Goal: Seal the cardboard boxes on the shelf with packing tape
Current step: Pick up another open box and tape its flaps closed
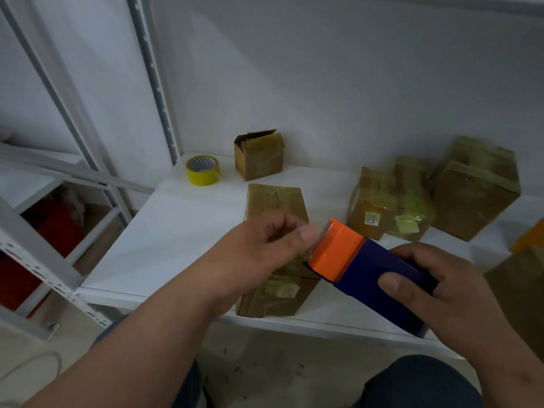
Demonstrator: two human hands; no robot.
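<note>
The right hand (435,293) grips a blue-and-orange tape dispenser (368,269) above the white shelf (182,231). The left hand (265,248) pinches at its orange end, over a long cardboard box (273,201). A yellow tape roll (202,170) sits behind.

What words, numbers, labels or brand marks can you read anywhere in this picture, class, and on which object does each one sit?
None can be read with confidence.
Small white sticker on the taped brown cardboard box: dark marks, perhaps digits, too blurred to read.
Pale yellow-green label on the neighbouring tape-wrapped box: no legible text.
Pale label on the long cardboard box at the shelf's front edge: blurred.
Orange-and-blue tape dispenser and yellow tape roll: no visible lettering.
</note>
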